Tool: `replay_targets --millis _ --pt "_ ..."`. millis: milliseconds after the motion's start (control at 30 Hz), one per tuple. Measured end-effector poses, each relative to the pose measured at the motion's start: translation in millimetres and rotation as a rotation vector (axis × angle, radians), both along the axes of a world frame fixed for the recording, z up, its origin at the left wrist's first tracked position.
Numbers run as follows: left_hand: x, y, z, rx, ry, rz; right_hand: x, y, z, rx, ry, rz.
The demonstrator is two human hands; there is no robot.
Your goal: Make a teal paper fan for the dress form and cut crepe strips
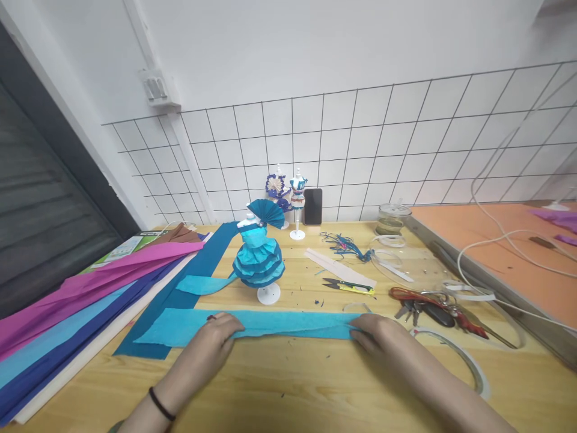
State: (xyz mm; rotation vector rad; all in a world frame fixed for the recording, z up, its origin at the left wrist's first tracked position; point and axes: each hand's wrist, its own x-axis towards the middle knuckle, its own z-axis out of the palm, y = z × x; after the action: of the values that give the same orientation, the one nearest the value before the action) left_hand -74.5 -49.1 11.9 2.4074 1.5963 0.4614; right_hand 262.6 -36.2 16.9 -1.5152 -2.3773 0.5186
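A long strip of light blue crepe paper [288, 320] lies across the table in front of me, its near edge folded over along part of its length. My left hand [224, 328] is closed on the near edge, left of the strip's middle. The strip's right end is pinched in my right hand [375, 332], which hides its tip. Just beyond the strip stands a small white dress form [269, 293] in a ruffled blue paper dress [258, 260] with a dark blue pleated fan [267, 213]. Dark blue paper [148, 337] lies under the strip's left end.
Coloured crepe paper sheets [90, 294] are stacked at left. Yellow-handled snips [349, 287], keys [412, 308] and a tape roll [464, 355] lie at right. Behind are two more dress forms [297, 204], a phone [313, 206] and a glass pot [392, 219].
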Motion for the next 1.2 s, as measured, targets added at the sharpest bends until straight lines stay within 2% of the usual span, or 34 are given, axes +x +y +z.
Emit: replay_targets --millis 133,267,367,600,733,1200 --pt "-18.6 16.8 11.8 -0.201 -0.070 0.065 6.4 6.9 1.1 -0.100 0.023 -0.105" --pt "-39.0 35.9 13.5 -0.460 -0.142 0.151 12.9 13.6 -6.1 -0.120 0.018 -0.168" --pt "-53.6 46.1 12.7 -0.553 -0.147 0.159 15.6 16.6 -10.4 -0.120 0.010 -0.197" --pt "-90.5 57.5 7.8 -0.606 -0.059 0.084 13.8 18.8 -12.9 -0.116 -0.042 -0.270" --pt "-102.9 59.6 6.6 -0.617 -0.061 0.100 11.9 19.3 -13.8 -0.112 -0.074 -0.291" --pt "-88.4 59.8 16.0 -0.521 0.036 0.051 8.2 20.4 -14.5 -0.097 -0.150 -0.341"
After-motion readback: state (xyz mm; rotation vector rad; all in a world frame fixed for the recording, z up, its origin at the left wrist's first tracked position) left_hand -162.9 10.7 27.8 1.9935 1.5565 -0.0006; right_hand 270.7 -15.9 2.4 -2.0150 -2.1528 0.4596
